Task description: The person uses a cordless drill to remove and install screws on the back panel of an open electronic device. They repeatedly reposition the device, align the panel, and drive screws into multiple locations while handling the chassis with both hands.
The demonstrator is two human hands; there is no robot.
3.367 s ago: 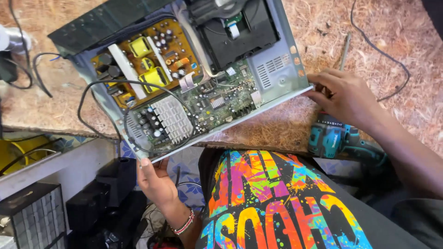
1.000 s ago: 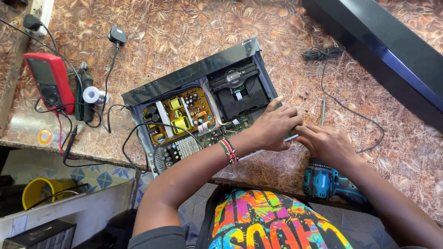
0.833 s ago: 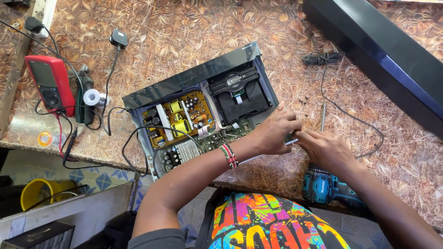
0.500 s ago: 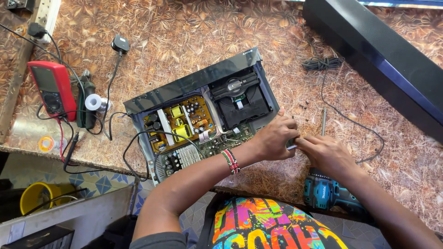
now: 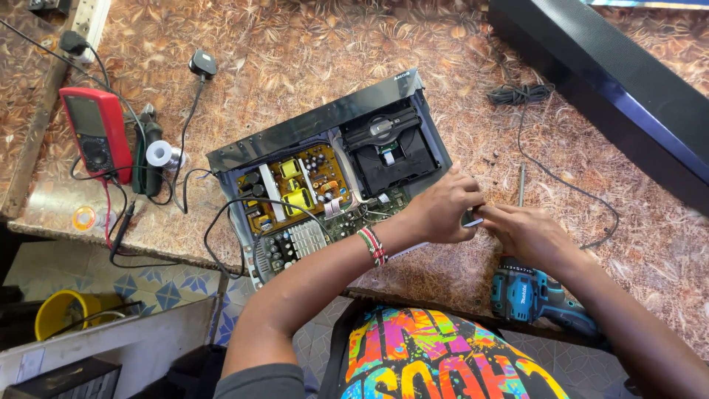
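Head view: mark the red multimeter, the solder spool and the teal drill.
red multimeter [image 5: 94, 133], head view, on the middle of its red body below the screen.
solder spool [image 5: 159, 154], head view, on its round white face.
teal drill [image 5: 526, 292], head view, on the teal housing at the table edge.

- Opened disc player [image 5: 332, 170] fills bench centre; its front lip hangs past the bench edge nr the body.
- Both hands, left hand [image 5: 443, 207] & right hand [image 5: 528, 233], meet at player's right front corner, blocking access there.
- Left forearm lies across player's front boards; no way in from that side.
- Black cable [image 5: 244, 214] loops over the yellow power board, snag risk.
- Right of the hands: screwdriver [image 5: 521, 185], thin black wire [image 5: 569, 185], then long black soundbar [image 5: 613, 81] walls off far-right.
- Cordless drill [image 5: 535, 295] sits at the bench edge under right wrist.
- Left side cluttered: red multimeter [image 5: 96, 133], solder reel [image 5: 159, 154], plug [image 5: 201, 65].
- Bare bench behind player, top centre: open passage.
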